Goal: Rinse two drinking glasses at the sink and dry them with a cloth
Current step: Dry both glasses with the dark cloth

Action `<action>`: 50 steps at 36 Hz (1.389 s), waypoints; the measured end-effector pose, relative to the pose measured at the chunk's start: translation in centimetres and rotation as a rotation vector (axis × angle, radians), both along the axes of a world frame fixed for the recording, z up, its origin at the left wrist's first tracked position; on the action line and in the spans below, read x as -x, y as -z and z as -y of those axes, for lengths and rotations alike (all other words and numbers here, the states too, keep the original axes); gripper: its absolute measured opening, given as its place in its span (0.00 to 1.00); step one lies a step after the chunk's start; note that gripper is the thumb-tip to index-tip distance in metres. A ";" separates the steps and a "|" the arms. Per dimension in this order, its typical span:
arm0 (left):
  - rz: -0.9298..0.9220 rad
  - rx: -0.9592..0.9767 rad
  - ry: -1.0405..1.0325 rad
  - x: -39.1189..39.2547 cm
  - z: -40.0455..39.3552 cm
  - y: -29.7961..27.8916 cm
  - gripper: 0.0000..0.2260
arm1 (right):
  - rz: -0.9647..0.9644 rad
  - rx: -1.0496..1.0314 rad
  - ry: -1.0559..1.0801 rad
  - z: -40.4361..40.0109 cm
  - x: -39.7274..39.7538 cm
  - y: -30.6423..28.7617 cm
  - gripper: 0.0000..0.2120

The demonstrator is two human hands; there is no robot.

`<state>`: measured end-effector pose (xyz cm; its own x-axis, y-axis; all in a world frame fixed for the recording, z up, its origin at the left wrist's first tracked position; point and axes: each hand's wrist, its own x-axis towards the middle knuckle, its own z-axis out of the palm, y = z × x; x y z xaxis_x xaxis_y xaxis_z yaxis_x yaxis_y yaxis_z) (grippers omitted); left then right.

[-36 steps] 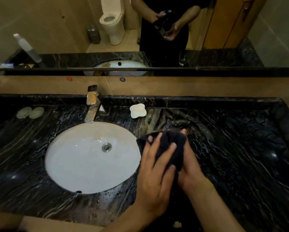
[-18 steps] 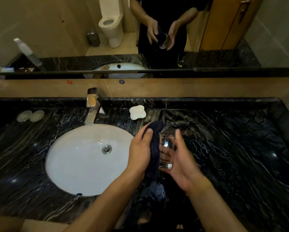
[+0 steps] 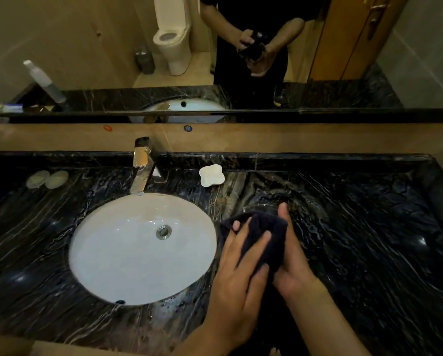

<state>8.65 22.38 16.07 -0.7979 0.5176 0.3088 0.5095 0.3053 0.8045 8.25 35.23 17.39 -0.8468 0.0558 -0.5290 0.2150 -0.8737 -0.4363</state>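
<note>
Nearest, the left hand [image 3: 237, 276] lies over a dark cloth [image 3: 262, 236], fingers long and spread, pressing the fabric flat. Beside it the right hand [image 3: 292, 255] cups the bundle from the far side, thumb up along the cloth's edge, fingers curled round what is inside. The glass itself is wrapped; only a faint rim [image 3: 264, 207] shows above the cloth, just past the thumb, over the counter [image 3: 369, 240] right of the sink [image 3: 143, 247]. This looks like drying. To do it well: keep the right hand's hold firm but not squeezing, turn the glass inside the cloth, and push fabric down into the bowl as well as round the wall. Wet glass over stone is the risk, so stay low. Further back, the tap [image 3: 142, 165] and a white dish [image 3: 211, 175]. In the mirror a second glass [image 3: 279, 97] shows, standing on the counter.
</note>
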 end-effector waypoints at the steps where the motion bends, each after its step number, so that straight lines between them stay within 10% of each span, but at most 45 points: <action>1: 0.092 -0.035 -0.037 0.1 0.0 -0.3 0.20 | 0.002 -0.021 0.008 0.1 -0.1 0.1 0.35; 13: 0.731 -0.254 -0.201 6.0 -1.3 -4.6 0.14 | 0.042 -0.263 -0.098 0.4 -0.7 1.2 0.32; 32: -0.159 0.062 0.082 -0.8 0.3 -0.2 0.19 | -0.011 0.142 -0.010 0.0 -0.2 -1.1 0.42; 46: 0.868 -0.281 -0.177 4.9 -1.2 -4.6 0.15 | 0.109 -0.146 -0.020 0.8 -0.7 1.2 0.32; 50: 0.795 -0.165 -0.254 5.7 -1.7 -3.6 0.15 | 0.169 -0.297 -0.017 1.6 -0.6 1.5 0.29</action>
